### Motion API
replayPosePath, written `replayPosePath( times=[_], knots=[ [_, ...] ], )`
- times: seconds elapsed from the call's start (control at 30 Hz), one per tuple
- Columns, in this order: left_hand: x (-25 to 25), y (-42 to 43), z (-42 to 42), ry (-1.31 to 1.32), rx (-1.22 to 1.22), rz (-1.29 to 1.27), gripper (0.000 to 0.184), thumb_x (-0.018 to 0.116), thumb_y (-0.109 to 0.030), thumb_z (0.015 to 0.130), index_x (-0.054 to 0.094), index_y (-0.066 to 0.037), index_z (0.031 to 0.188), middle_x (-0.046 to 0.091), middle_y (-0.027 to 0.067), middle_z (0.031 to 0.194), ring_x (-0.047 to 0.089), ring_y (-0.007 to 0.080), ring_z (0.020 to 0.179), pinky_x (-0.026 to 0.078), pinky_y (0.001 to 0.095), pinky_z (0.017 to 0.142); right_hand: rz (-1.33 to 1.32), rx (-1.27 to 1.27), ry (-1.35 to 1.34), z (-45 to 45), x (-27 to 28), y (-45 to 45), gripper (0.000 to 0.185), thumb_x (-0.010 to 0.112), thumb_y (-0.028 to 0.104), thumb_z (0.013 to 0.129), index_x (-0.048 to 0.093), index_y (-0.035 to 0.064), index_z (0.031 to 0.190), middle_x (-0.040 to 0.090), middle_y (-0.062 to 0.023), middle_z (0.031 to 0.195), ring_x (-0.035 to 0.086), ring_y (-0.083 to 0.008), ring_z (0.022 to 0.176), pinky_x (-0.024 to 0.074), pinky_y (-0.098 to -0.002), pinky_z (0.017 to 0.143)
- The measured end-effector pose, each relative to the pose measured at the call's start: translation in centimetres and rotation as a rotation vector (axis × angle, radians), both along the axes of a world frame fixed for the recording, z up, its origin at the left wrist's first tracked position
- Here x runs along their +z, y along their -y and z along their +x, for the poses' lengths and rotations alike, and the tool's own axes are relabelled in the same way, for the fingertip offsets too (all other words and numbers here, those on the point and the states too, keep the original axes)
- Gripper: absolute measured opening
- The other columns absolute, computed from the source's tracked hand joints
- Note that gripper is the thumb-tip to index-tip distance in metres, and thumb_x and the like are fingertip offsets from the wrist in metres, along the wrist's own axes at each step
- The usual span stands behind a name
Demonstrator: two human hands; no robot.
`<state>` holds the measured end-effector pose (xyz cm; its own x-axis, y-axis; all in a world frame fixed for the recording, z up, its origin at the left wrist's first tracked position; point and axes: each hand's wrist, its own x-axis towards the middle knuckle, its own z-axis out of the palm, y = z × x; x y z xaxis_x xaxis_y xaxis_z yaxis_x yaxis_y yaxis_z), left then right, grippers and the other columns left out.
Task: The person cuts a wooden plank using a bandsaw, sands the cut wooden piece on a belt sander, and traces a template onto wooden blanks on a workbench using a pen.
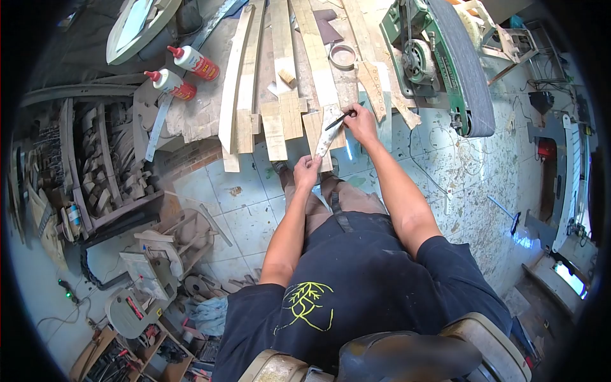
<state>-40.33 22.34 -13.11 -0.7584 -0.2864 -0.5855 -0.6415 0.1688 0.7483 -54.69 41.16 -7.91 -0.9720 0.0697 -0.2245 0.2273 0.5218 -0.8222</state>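
My right hand (pixel 361 123) is closed around a dark pen-like tool (pixel 338 120), its tip over a narrow whitish piece (pixel 328 132) with dark marks. The lower end of that piece is pinched by the fingers of my left hand (pixel 307 170). Under it lies a wooden board (pixel 313 123) at the bench's front edge. Long pale wood strips (pixel 238 76) and short wood blocks (pixel 273 132) lie to the left. A flat wooden piece with a row of holes (pixel 371 89) is just beyond my right hand.
Two red-and-white glue bottles (pixel 196 62) stand at the bench's left. A roll of tape (pixel 343 56) lies further back. On the right is a green belt sander (pixel 445 70). Wood scraps fill a rack (pixel 105 165) at the left, and a cable runs over the tiled floor (pixel 407 159).
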Motion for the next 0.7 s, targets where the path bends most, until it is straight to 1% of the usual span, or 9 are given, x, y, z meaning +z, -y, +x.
replayPosePath(
  times=[0.17, 0.27, 0.37, 0.47, 0.63, 0.7],
  knots=[
    [0.2, 0.0, 0.0, -0.006, -0.001, -0.005, 0.048, 0.075, -0.038, 0.089, 0.068, 0.003, 0.114, 0.075, 0.0137, 0.100, 0.070, 0.0175, 0.089, 0.053, 0.0307, 0.081, 0.016, 0.000, -0.009, 0.2, 0.8, 0.1, 0.022, 0.066, 0.008, 0.077, 0.072, 0.0034, 0.097, 0.069, -0.0129, 0.075, 0.068, -0.0235, 0.070, 0.0526, -0.0350, 0.067],
    [0.1, 0.0, 0.0, -0.007, 0.000, -0.007, 0.049, 0.075, -0.038, 0.089, 0.068, 0.003, 0.114, 0.075, 0.0138, 0.099, 0.071, 0.0175, 0.089, 0.053, 0.0308, 0.081, 0.040, 0.001, -0.053, 0.1, 0.0, 0.1, 0.023, 0.067, 0.008, 0.075, 0.073, 0.0041, 0.097, 0.067, -0.0077, 0.070, 0.065, -0.0180, 0.065, 0.0520, -0.0320, 0.063],
    [-0.1, -0.1, 0.0, -0.006, 0.004, -0.005, 0.049, 0.075, -0.038, 0.089, 0.068, 0.004, 0.114, 0.075, 0.0140, 0.099, 0.071, 0.0175, 0.089, 0.054, 0.0309, 0.081, 0.024, 0.000, -0.039, 0.1, 0.0, 0.0, 0.023, 0.067, 0.007, 0.075, 0.073, 0.0037, 0.097, 0.068, -0.0080, 0.070, 0.065, -0.0180, 0.064, 0.0520, -0.0321, 0.063],
    [-0.2, -0.1, 0.1, 0.001, 0.007, -0.004, 0.049, 0.074, -0.038, 0.089, 0.068, 0.004, 0.114, 0.075, 0.0144, 0.100, 0.071, 0.0180, 0.089, 0.054, 0.0311, 0.081, 0.017, 0.008, 0.004, 0.1, 0.4, 0.0, 0.022, 0.066, 0.008, 0.077, 0.073, 0.0035, 0.097, 0.069, -0.0135, 0.076, 0.068, -0.0252, 0.071, 0.0527, -0.0364, 0.068],
    [-0.2, -0.2, 0.1, -0.018, 0.016, -0.020, 0.049, 0.074, -0.037, 0.089, 0.067, 0.004, 0.115, 0.076, 0.0153, 0.101, 0.072, 0.0197, 0.091, 0.054, 0.0321, 0.082, 0.000, 0.010, -0.002, 0.1, 0.4, 0.0, 0.022, 0.067, 0.008, 0.077, 0.072, 0.0033, 0.098, 0.069, -0.0139, 0.077, 0.068, -0.0253, 0.074, 0.0531, -0.0362, 0.070],
    [0.5, -0.5, 0.1, -0.026, 0.019, -0.033, 0.047, 0.074, -0.036, 0.089, 0.067, 0.003, 0.115, 0.076, 0.0155, 0.101, 0.072, 0.0207, 0.092, 0.054, 0.0327, 0.082, -0.006, 0.014, -0.002, 0.1, 0.1, -0.1, 0.022, 0.067, 0.009, 0.077, 0.072, 0.0034, 0.098, 0.069, -0.0135, 0.077, 0.068, -0.0251, 0.074, 0.0532, -0.0360, 0.070]
  ],
)
